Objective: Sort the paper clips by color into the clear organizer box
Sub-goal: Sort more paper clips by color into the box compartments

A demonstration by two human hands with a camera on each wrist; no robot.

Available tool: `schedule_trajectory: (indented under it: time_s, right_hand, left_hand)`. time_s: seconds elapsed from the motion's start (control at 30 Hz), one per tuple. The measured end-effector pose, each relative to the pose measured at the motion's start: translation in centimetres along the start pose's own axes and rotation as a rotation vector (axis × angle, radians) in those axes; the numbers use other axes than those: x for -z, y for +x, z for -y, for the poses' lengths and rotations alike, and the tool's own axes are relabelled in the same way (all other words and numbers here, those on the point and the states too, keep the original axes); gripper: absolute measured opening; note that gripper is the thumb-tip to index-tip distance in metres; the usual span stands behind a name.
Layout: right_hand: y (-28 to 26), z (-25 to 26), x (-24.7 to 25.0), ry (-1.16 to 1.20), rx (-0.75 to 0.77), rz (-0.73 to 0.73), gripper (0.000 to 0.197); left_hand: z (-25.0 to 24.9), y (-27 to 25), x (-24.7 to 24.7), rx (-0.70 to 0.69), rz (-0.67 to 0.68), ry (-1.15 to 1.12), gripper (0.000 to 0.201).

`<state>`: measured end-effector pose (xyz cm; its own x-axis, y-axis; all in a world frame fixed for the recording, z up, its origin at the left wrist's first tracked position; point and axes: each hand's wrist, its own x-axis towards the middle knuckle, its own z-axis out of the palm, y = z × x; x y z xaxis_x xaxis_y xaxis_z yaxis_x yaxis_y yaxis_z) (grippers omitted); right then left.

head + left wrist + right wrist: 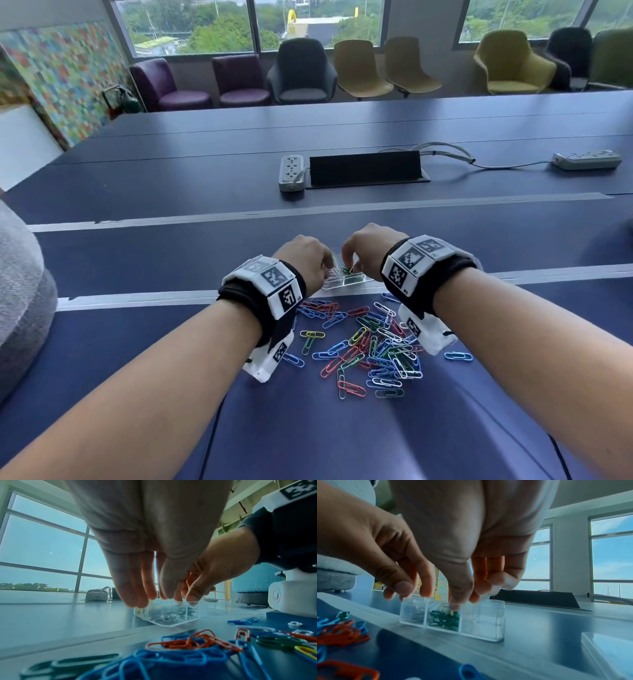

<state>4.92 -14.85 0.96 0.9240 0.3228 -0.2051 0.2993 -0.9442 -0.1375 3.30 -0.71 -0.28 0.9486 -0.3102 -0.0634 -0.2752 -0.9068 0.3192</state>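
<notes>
The clear organizer box (346, 283) stands just beyond a tape line, and both hands hover over it. My left hand (326, 269) hangs over the left compartment, its fingers (137, 596) relaxed and holding nothing. My right hand (348, 266) is curled over the middle compartment. Its thumb (456, 599) dips inside, pinching a green clip with the fingertips. More green clips (443, 619) lie in that compartment, and pale clips fill the left one. The right compartment (481, 622) looks bare. The loose pile of coloured paper clips (373, 342) lies between my wrists, nearer to me.
A lone blue clip (458, 356) lies right of the pile. Farther back are two power strips (291, 171) (587, 159), their cable and a black hatch (366, 168). Tape lines (137, 298) cross the blue table. Grey cloth (20, 291) sits at the left edge.
</notes>
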Motion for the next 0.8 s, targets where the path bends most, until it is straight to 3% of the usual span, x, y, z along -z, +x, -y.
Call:
schedule_trajectory:
  time_s: [0.17, 0.33, 0.53, 0.7, 0.8]
  right_hand:
    - [-0.7, 0.6, 0.7, -0.067, 0.041, -0.019, 0.023]
    - [-0.2, 1.2, 1.1, 0.03, 0.068, -0.052, 0.022]
    - [0.8, 2.0, 0.4, 0.044, 0.078, -0.043, 0.015]
    - [-0.3, 0.8, 0.8, 0.038, 0.016, -0.081, 0.017]
    - [-1.9, 0.3, 0.4, 0.005, -0.031, 0.024, 0.012]
  left_hand:
    - [0.3, -0.5, 0.2, -0.01, 0.006, -0.019, 0.028]
    - [0.8, -0.7, 0.4, 0.038, -0.01, -0.046, 0.033]
    - [1.5, -1.1, 0.4, 0.1, 0.02, -0.015, 0.026]
    - [1.2, -1.7, 0.4, 0.037, 0.078, 0.017, 0.013]
    - [0.6, -1.9, 0.2, -0.018, 0.153, 0.003, 0.012]
